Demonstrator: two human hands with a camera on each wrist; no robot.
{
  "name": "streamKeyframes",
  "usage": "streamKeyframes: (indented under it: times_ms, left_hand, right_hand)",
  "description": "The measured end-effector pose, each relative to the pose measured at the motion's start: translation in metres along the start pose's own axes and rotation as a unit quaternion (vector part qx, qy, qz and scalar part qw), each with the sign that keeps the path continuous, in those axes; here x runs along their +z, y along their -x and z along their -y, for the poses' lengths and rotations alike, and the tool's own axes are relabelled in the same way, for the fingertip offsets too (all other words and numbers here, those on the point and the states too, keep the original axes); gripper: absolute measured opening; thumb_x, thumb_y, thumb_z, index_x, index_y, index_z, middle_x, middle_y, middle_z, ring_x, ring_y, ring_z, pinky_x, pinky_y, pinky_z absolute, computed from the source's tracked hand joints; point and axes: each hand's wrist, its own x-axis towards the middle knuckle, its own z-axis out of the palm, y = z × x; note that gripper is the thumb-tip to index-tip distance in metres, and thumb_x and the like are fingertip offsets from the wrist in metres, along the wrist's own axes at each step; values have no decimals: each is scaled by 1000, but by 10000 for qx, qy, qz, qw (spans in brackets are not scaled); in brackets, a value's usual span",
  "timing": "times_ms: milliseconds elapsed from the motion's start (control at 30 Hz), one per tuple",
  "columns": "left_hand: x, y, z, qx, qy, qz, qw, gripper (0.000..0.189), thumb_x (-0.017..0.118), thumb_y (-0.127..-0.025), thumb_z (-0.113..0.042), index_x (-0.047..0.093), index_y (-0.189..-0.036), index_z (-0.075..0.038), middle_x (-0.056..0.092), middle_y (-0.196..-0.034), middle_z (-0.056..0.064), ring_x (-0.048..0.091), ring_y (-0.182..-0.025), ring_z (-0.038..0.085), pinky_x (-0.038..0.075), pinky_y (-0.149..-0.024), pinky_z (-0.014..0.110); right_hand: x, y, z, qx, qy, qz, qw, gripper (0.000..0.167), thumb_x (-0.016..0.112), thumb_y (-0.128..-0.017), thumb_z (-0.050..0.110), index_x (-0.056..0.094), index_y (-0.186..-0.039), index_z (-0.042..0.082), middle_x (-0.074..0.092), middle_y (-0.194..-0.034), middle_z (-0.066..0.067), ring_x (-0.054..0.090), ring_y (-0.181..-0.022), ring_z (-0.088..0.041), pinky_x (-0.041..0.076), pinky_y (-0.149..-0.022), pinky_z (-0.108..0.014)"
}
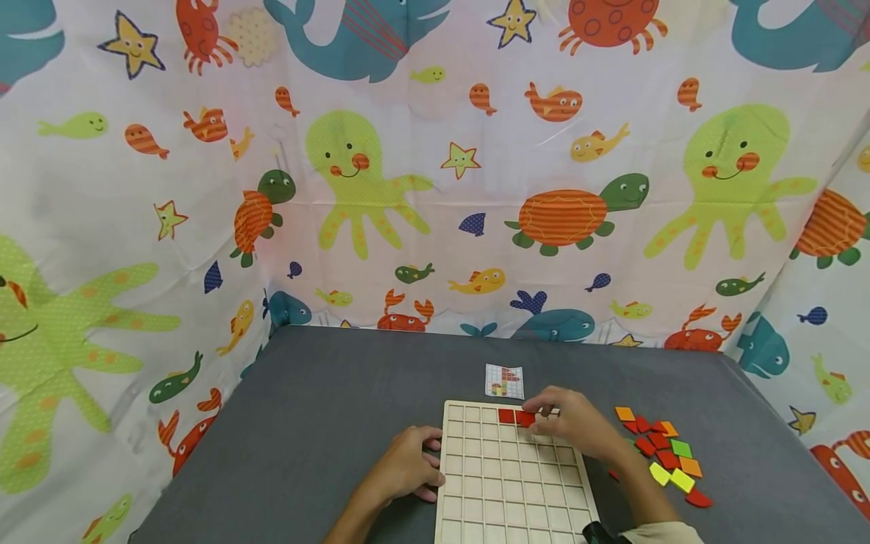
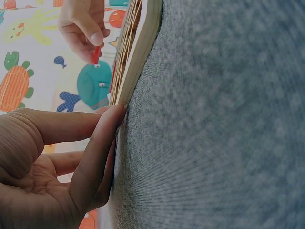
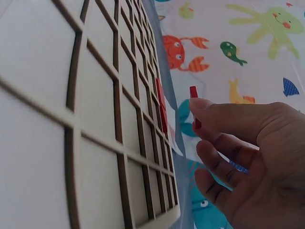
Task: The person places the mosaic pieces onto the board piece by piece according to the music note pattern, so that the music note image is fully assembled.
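My right hand is over the far right part of a wooden grid board. Between thumb and fingers it pinches a thin red tile, seen edge-on and held above the board in the right wrist view. Two red tiles lie in the board's far row; in the head view the left one shows beside my fingertips. At the board's left edge rests my left hand, fingertips against the side of the frame and the grey cloth.
A small printed pattern card lies just beyond the board. To the right, several loose tiles in red, orange, yellow and green are scattered on the grey tabletop. A sea-animal curtain stands behind and at both sides.
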Motion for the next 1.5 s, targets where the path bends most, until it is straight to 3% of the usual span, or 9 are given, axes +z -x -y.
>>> streamKeyframes:
  times_ms: [233, 500, 700, 1500]
  left_hand:
    - [0, 0, -1, 51, 14, 7, 10000, 70, 77, -74, 19, 57, -141, 10, 58, -119, 16, 63, -92, 25, 67, -54, 39]
    - [0, 0, 0, 20, 27, -8, 10000, 70, 77, -74, 19, 58, -141, 9, 58, -119, 16, 64, -92, 25, 66, -54, 40]
    - [0, -1, 1, 11, 10, 4, 10000, 70, 78, -74, 20, 58, -141, 9, 58, -118, 16, 64, -91, 25, 66, -54, 40]
    - [0, -1, 0, 9, 13, 21, 10000, 70, 78, -74, 21, 58, -141, 10, 58, -117, 16, 65, -91, 25, 66, -54, 39]
  right_hand:
    - [8, -9, 4, -144, -58, 194, 9997, 28, 83, -91, 15, 78, -117, 6, 70, -106, -5, 60, -95, -21, 55, -68, -27]
    - [17, -16, 7, -80, 25, 282, 9996, 27, 86, -88, 11, 78, -113, 6, 70, -101, -1, 63, -92, -20, 57, -73, -26]
    - [21, -17, 9, -100, 178, 333, 9992, 30, 87, -86, 12, 78, -114, 4, 69, -100, -1, 64, -90, -17, 58, -74, -25]
    - [25, -18, 12, -175, -40, 585, 9981, 31, 85, -88, 7, 76, -117, 3, 73, -101, -2, 67, -94, -21, 59, -77, -24]
